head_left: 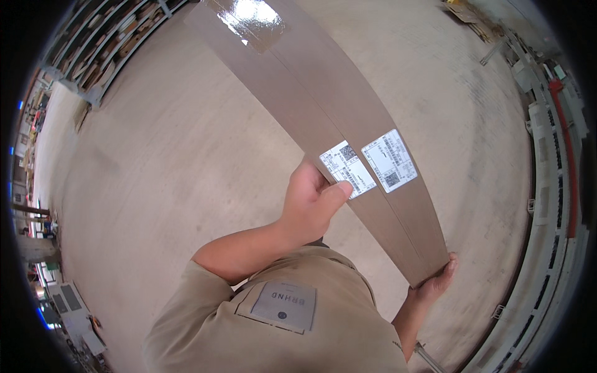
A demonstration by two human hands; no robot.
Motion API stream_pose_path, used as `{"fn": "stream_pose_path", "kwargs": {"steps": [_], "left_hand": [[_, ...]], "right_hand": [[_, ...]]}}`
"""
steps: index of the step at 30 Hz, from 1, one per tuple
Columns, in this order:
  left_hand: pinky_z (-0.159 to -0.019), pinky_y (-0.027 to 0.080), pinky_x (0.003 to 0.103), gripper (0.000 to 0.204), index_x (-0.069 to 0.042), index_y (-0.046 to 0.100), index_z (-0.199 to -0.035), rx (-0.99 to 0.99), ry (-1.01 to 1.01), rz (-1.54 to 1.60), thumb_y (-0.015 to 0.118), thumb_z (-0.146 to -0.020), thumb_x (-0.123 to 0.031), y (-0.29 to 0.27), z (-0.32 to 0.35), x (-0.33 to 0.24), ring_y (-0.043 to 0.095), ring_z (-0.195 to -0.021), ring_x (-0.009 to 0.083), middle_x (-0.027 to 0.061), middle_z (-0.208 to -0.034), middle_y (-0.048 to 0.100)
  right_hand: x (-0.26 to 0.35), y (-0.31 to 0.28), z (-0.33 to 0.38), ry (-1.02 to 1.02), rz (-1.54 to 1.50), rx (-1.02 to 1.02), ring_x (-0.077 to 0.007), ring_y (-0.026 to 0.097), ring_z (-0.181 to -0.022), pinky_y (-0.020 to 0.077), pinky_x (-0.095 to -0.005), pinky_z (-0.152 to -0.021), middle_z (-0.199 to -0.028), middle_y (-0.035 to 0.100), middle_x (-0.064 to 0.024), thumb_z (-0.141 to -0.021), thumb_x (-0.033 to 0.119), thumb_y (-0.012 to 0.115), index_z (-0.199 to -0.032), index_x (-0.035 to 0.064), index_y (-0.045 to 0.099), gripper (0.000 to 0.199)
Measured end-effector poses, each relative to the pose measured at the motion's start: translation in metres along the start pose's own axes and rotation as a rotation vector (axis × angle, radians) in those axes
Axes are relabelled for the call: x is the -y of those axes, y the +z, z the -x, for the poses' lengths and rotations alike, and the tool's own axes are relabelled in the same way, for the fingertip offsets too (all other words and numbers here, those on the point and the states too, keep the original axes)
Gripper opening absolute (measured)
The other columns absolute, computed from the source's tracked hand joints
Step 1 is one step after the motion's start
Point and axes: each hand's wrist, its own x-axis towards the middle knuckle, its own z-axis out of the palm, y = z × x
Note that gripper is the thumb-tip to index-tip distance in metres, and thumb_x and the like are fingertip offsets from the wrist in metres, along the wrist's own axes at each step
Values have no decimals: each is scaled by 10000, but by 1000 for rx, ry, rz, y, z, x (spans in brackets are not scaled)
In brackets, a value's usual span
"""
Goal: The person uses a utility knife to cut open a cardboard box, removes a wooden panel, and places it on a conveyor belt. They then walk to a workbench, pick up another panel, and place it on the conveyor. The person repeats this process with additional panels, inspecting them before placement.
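Your left hand (311,202) grasps the edge of the long box (328,115), touching 1 of 2 white labels (346,166). Your right hand (433,284) holds its lower end.

A: Thing?
B: Long brown carton (329,115), flat-sided, closed along a lengthwise seam (401,224).
A: Pose?
B: Held up off the floor (168,161), slanting from upper left to lower right; far end runs out of view.
A: Markings?
B: Glossy clear tape (254,26) toward far end. Two white printed labels: left label (341,165), right label (389,161), either side of seam. Left one's partly covered by a thumb.
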Motion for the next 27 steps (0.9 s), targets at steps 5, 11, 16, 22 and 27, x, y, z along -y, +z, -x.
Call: {"fn": "stream_pose_path", "kwargs": {"steps": [5, 11, 16, 22, 27], "left_hand": [[-969, 431, 337, 341, 11, 535, -1219, -45, -116, -31, 589, -914, -132, 18, 9, -3, 576, -1095, 150, 72, -1156, 629], [-1048, 432, 414, 435, -22, 466, -1311, -221, -90, 352, 591, -905, -118, 112, 15, 27, 571, -1197, 229, 100, -1261, 593], [-1085, 401, 486, 489, -59, 523, -1306, -349, -237, 633, 611, -883, -287, 157, -5, 114, 533, -1248, 267, 105, -1301, 584], [-1125, 369, 366, 552, -111, 407, -1466, -443, 50, 663, 568, -966, -280, 269, -58, 94, 472, -1330, 191, 44, -1429, 502], [-1140, 348, 382, 700, -15, 370, -1485, -313, 376, 681, 553, -926, -393, 352, -54, 90, 448, -1371, 241, 115, -1488, 462]], "right_hand": [[38, -23, 29, -40, 44, -101, -158, 561, -827, 480, -311, -728, -836, 531, -21, -962, 396, 585, -1071, 100, 511, 324], [93, -91, -28, -81, 253, -2, -104, 458, -822, 394, -274, -745, -874, 466, 25, -925, 380, 662, -982, 78, 533, 334], [85, -131, -136, 62, 275, 247, -209, 546, -1016, 471, -390, -896, -1067, 539, -49, -993, 442, 546, -1112, 81, 530, 380], [155, -109, -274, 292, 773, 448, -289, 470, -1307, 381, -438, -1112, -1442, 488, -181, -1010, 402, 486, -1423, -3, 457, 579], [218, -100, -347, 413, 682, 712, -321, 439, -1334, 369, -450, -1118, -1488, 431, -182, -1013, 444, 460, -1443, 14, 434, 609]]}}
